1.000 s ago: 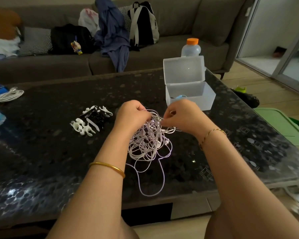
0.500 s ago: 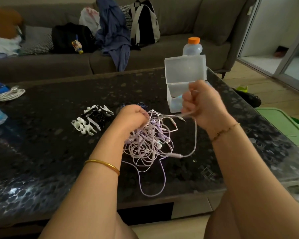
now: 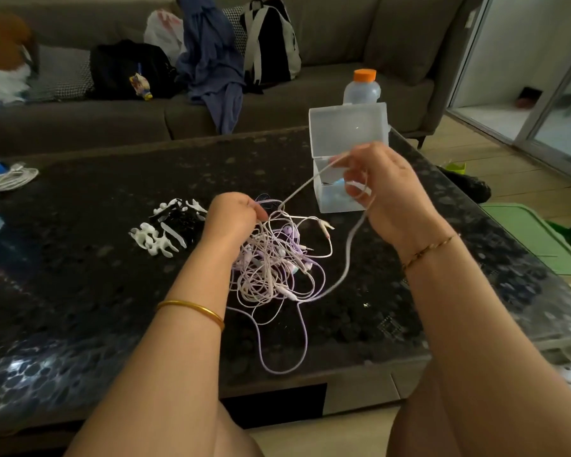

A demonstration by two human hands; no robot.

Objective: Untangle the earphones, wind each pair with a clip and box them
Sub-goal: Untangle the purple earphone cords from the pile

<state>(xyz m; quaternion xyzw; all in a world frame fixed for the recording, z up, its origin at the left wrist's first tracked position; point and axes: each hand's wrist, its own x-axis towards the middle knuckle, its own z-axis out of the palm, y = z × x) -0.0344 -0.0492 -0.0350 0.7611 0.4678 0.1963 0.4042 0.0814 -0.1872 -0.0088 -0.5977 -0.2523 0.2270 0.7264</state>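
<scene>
A person seated at a dark stone-patterned bench (image 3: pixel 80 291) works on a tangle of earphones (image 3: pixel 274 262) lying at its middle, just ahead of both forearms; the left hand (image 3: pixel 233 219) sits on the tangle's far left edge, fingers (image 3: pixel 254 209) curled down into the wires and gripping them, while the right hand (image 3: pixel 386 189) is raised above and to the right, its fingers (image 3: pixel 356 192) pinching one pale cord (image 3: pixel 305 184); that cord runs taut on a diagonal from the top of the tangle, beside the left hand, up and right to the pinch, then drops from the right hand and curves back into the tangle's near side; freeing it looks to depend on drawing along that diagonal, away from the anchoring left hand. One open clear box (image 3: pixel 330 206) stands just behind the right hand, the nearer hand to it; a cluster of white and black clips (image 3: pixel 168 227) lies just left of the left hand, too overlapped to count; the number of pairs in the tangle cannot be told, though three jack plugs show. One orange-capped bottle (image 3: pixel 361 89) stands behind the box, and one coiled white cable (image 3: pixel 10 176) lies at the far left.
</scene>
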